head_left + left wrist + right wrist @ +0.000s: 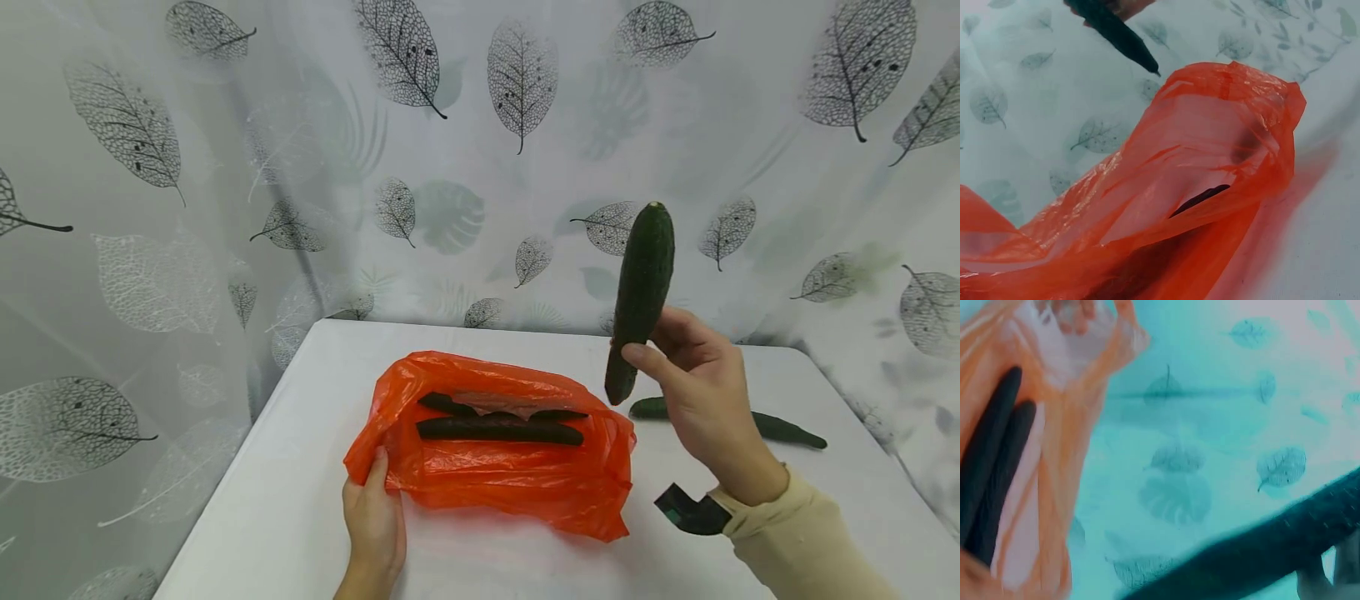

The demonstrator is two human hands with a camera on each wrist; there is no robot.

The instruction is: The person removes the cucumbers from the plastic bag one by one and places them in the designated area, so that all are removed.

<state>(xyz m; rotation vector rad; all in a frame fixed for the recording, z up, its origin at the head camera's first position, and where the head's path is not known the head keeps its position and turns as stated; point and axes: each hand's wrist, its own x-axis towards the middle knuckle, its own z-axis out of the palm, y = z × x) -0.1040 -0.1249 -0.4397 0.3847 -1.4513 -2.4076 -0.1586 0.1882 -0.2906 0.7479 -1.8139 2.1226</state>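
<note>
My right hand (705,392) holds a dark green cucumber (642,283) upright, pinched near its lower end, above the table's right half. The same cucumber (1119,39) hangs over the bag in the left wrist view. An orange-red plastic bag (517,487) lies on the table with its mouth open upward. Inside it rest dark cucumbers (498,430), partly covered by the film. With thumb on top, my left hand (372,525) grips the bag's left edge. In the right wrist view the bag (1063,462) shows two cucumbers side by side.
Another cucumber (787,430) lies on the white table (465,567) at the right, partly behind my right hand and forearm. A leaf-patterned sheet (465,167) hangs behind and beside the table. A dark strap (693,510) sticks out at my right cuff.
</note>
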